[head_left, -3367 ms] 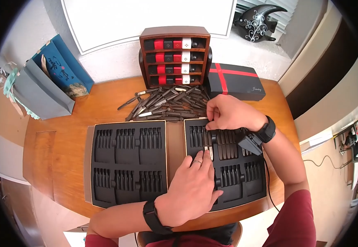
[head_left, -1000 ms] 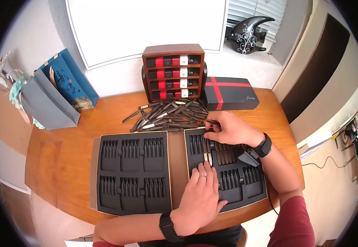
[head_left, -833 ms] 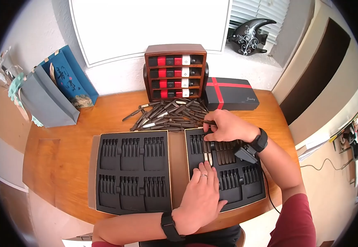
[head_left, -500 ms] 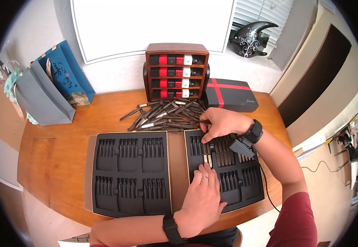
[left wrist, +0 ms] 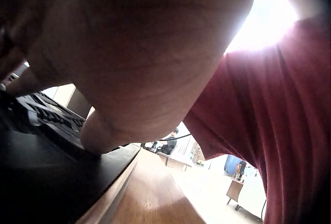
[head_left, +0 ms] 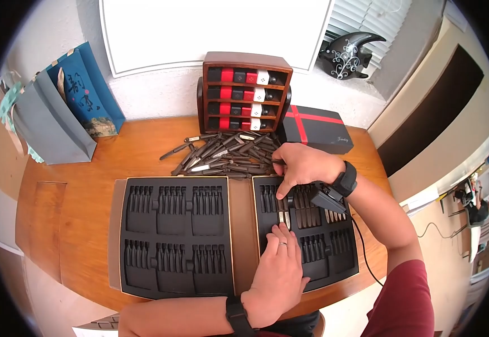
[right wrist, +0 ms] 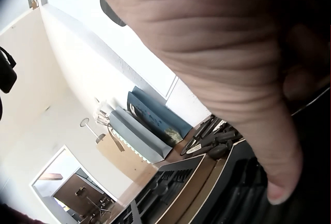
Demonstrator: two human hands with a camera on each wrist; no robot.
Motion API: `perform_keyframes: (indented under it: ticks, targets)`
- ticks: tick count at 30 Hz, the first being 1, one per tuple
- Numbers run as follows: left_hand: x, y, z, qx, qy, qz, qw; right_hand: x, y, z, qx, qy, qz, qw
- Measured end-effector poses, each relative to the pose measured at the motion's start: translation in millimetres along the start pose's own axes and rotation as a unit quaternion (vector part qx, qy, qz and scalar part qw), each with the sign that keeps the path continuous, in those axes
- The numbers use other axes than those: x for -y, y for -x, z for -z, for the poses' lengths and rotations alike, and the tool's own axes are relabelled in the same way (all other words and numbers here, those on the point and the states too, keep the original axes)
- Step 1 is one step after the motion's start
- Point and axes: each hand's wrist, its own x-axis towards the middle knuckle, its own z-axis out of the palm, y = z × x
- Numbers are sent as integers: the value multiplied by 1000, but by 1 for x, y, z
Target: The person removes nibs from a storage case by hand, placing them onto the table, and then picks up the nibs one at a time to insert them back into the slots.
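Observation:
In the head view, my left hand (head_left: 275,281) lies palm down over the right black tray (head_left: 318,274), its straight fingertips touching the pale ends of dark sticks (head_left: 284,219) in a compartment. Above that compartment, my right hand (head_left: 309,168) has curled fingers round a dark stick (head_left: 278,162), mostly hidden. Its thumb reaches down to the tops of the seated sticks. More brown sticks (head_left: 306,210) fill the compartment to the right. In the right wrist view, the thumb of my right hand (right wrist: 222,63) points down at the tray; the curled fingers are in shadow.
A heap of loose dark sticks (head_left: 216,154) lies behind the trays. The left black tray (head_left: 171,227) holds slots with black shapes. Further back stand a wooden rack (head_left: 247,59), a black box with red ribbon (head_left: 323,132) and paper bags (head_left: 59,126). A cable (head_left: 365,247) runs from the right wrist.
The thumb of my right hand has moved down from its curled fingers, towards the seated sticks, while those fingers stay by the heap. My left fingertips remain on the pale ends. The head view has shifted slightly.

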Motion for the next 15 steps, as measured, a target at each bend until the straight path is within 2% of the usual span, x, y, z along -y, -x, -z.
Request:
perform_keyframes:
  ticks: [5, 6, 7, 8, 9, 11, 12, 13, 15]
  targets:
    - [-1, 2, -3, -12, 6, 7, 1000, 2, 21, -7, -49, -48, 54, 996]
    - [-2, 3, -3, -12, 9, 12, 1000, 7, 29, -11, -98, -169, 21, 981]
    - [-3, 5, -4, -14, 12, 13, 1000, 9, 34, -14, -145, -287, -11, 947]
    - [-3, 6, -4, -21, 13, 15, 1000, 1, 36, -15, -111, -330, -30, 937]
    - [-5, 8, -4, -28, 13, 16, 999, -2, 40, -18, -110, -329, -32, 937]
    - [-8, 10, -3, -27, 1, 7, 1000, -6, 46, -24, -129, -394, 67, 907]
    - [-9, 11, -3, -27, -13, -1, 1000, -10, 45, -29, -145, -378, 112, 908]
    - [-11, 12, -4, -27, -13, -2, 1000, -8, 47, -31, -145, -378, 112, 907]
    - [-13, 14, -6, -39, -11, -15, 999, -4, 50, -36, -236, -299, 168, 909]
